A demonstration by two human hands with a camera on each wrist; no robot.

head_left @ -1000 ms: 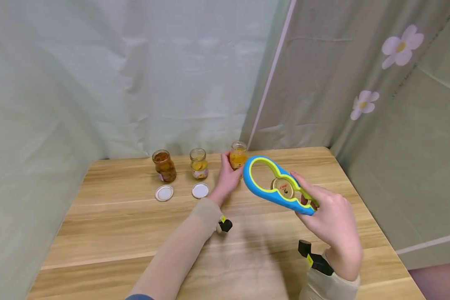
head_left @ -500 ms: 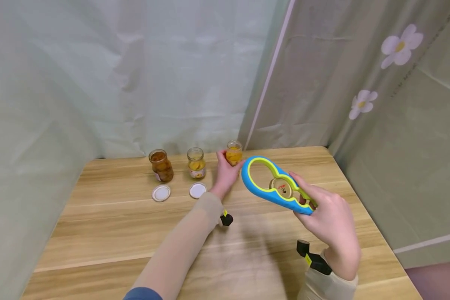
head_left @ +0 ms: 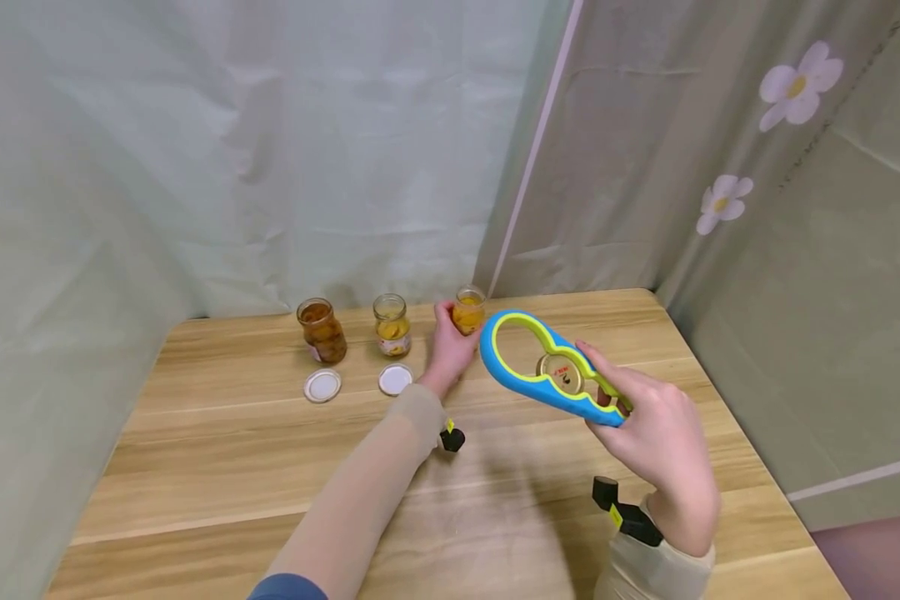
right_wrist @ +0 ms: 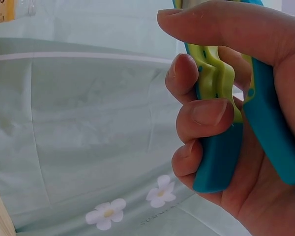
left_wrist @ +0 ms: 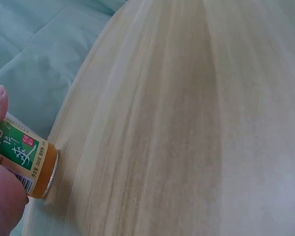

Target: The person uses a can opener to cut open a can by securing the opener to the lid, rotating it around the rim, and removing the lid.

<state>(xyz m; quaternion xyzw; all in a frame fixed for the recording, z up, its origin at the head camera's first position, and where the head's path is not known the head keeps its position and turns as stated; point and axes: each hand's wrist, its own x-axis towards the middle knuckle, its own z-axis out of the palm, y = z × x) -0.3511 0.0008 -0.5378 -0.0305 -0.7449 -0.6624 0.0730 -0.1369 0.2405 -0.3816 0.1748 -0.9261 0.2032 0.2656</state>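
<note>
My left hand (head_left: 452, 354) grips an open glass jar of yellow fruit (head_left: 468, 315) at the table's back edge. In the left wrist view, the jar's green and tan label (left_wrist: 22, 150) faces the camera and its base is right at the tabletop. My right hand (head_left: 663, 433) holds a blue and lime-green jar opener (head_left: 562, 400) by its handles above the table. A gold jar lid (head_left: 561, 374) sits between the opener's arms. In the right wrist view, fingers (right_wrist: 206, 118) curl round one handle, with the other against the palm.
Left of my left hand stand an open jar of yellow fruit (head_left: 393, 337) and one with dark brown contents (head_left: 322, 335). In front of them lie two lids, a white one (head_left: 396, 379) and a paler one (head_left: 322, 386). A curtain (head_left: 345, 167) hangs behind the wooden table (head_left: 232, 467).
The head view has shifted slightly. My left hand and its jar have moved only a little, and my right hand keeps hold of the opener in nearly the same place.
</note>
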